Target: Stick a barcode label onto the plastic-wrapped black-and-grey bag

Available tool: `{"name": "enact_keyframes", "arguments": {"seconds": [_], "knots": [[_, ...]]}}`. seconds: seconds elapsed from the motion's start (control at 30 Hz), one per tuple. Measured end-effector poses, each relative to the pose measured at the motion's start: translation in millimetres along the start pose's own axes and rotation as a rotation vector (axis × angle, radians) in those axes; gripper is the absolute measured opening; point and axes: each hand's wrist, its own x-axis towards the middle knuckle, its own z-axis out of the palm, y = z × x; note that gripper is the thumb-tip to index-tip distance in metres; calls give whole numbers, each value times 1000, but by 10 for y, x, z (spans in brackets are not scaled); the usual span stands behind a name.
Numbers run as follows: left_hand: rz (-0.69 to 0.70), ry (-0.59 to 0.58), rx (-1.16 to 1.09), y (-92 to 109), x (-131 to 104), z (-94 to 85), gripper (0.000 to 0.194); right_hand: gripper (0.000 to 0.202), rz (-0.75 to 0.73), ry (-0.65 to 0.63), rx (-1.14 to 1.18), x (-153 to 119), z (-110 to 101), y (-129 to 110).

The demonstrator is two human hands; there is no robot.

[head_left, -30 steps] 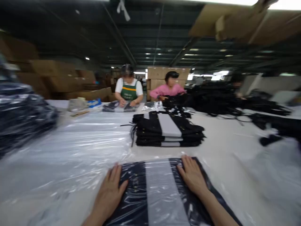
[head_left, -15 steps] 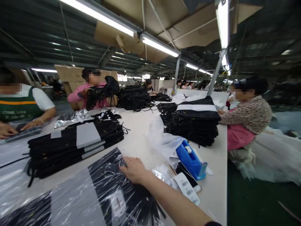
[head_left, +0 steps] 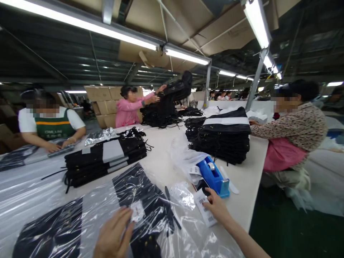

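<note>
Room: long factory hall under fluorescent tube lights, with brown cardboard boxes stacked at the back left.
Surface: wide white worktable running from the lower left toward the centre of the frame.
Left hand: bottom centre, fingers spread flat and apart, pressing on the black folded garment in a clear plastic bag; it grips nothing.
Bagged garment: lies flat across the lower left, a small white tag showing through the film just beside the fingertips.
Right hand: lower right of centre, fingers closed on the white barcode label strip, which lies on the table edge.
Near the right hand: blue tape dispenser just above it, crumpled clear plastic bags behind that.
Stacks: pile of black garments with grey card inserts at centre left; taller black pile at centre right.
People: one in a green apron at far left, one in pink lifting black cloth at upper centre, one in a patterned top at right.
</note>
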Motion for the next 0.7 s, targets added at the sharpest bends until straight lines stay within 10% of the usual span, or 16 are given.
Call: {"name": "enact_keyframes", "arguments": {"seconds": [0.17,0.3,0.53,0.7], "knots": [[-380,-191,-670,1218,90,592,28,57,-63,-79,538,-352,-122,-441],[-755,-346,-1239,1777,201,818,41,49,-75,-70,802,-762,-220,-716],[-839,-333,-1503,2012,221,538,47,37,-433,70,227,-1081,-339,-612],[-747,-449,-1452,1989,91,465,52,33,-628,-109,135,-1056,-354,-420]]}}
